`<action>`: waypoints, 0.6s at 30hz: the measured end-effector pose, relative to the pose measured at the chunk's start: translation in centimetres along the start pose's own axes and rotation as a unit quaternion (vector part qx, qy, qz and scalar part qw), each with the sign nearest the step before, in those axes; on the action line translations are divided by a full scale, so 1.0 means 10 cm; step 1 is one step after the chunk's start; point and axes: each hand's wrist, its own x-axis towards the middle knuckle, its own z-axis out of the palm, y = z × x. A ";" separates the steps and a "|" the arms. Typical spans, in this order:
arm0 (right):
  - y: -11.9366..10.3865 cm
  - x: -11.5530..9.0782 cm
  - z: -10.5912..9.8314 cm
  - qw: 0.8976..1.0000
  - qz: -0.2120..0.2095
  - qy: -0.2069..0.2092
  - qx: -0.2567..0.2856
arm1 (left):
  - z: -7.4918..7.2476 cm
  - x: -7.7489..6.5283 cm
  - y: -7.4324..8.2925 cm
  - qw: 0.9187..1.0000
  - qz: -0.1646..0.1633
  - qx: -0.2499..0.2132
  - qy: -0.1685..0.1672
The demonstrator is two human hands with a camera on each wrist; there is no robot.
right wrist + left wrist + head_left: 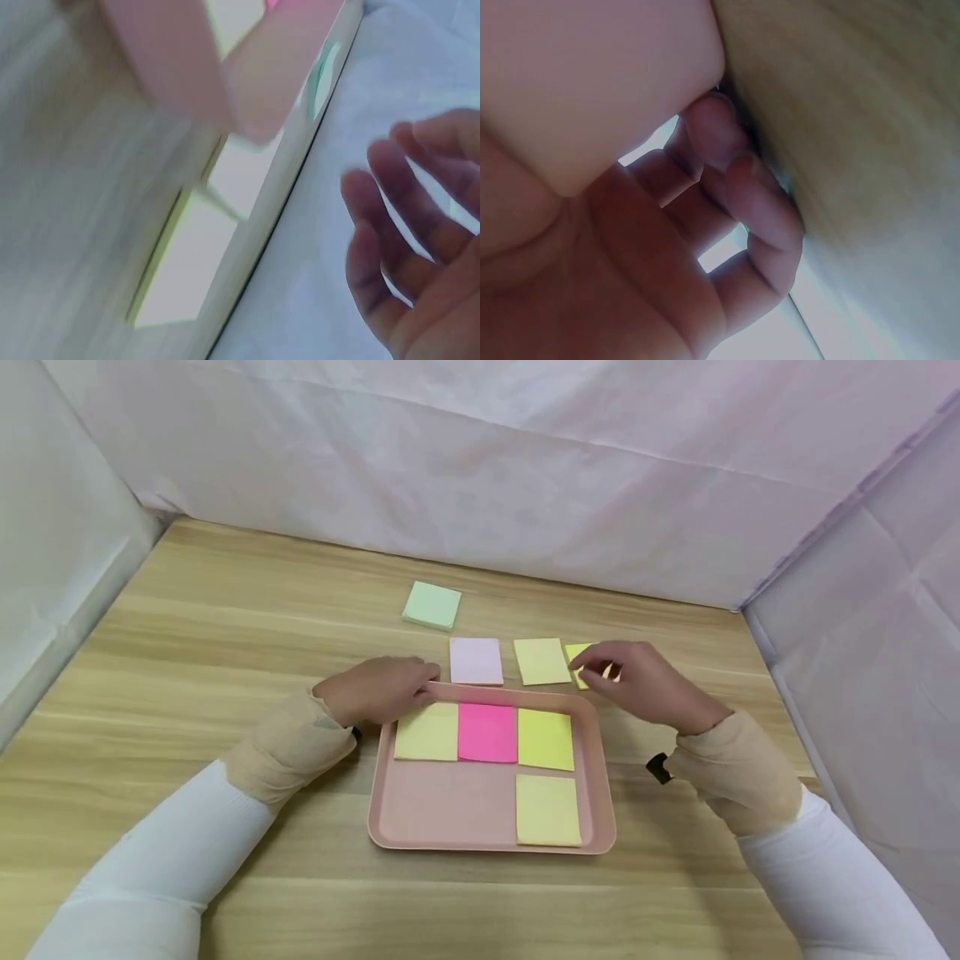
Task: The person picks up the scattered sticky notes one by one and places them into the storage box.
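A pink tray (442, 810) lies on the table, its far left corner gripped by my left hand (386, 687). In the left wrist view, curled fingers (761, 210) reach round the tray's outer wall (600, 67). Inside the tray are a pale yellow sticky-note pad (426, 732), a bright pink one (487, 732), a yellow one (545, 739) and another pale yellow one (547, 810). My right hand (637, 681) is over a bright yellow sticky-note pad (576, 652), partly covering it. The right wrist view shows those fingers loosely bent and apart from the pads, holding nothing.
Behind the tray lie a lilac sticky-note pad (476, 661) and a pale yellow pad (542, 661). A mint green pad (432, 605) sits farther back. White cloth walls (480, 468) border the wooden table (247, 602) at the back and sides.
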 end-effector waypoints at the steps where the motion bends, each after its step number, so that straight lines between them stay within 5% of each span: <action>1: 0.04 0.02 -0.02 1.000 0.010 0.012 -0.011 | 0.00 0.00 0.00 1.000 0.001 0.002 0.002; 5: 0.24 0.09 -0.04 0.997 0.058 0.031 -0.033 | -0.01 0.00 0.00 1.000 0.006 0.004 0.006; 11: 0.57 0.20 -0.04 0.991 0.125 -0.009 -0.046 | -0.01 -0.02 0.01 1.000 0.007 0.003 0.008; 18: 0.78 0.32 -0.06 0.988 0.136 -0.047 -0.057 | 0.00 -0.01 0.00 1.000 0.006 0.006 0.008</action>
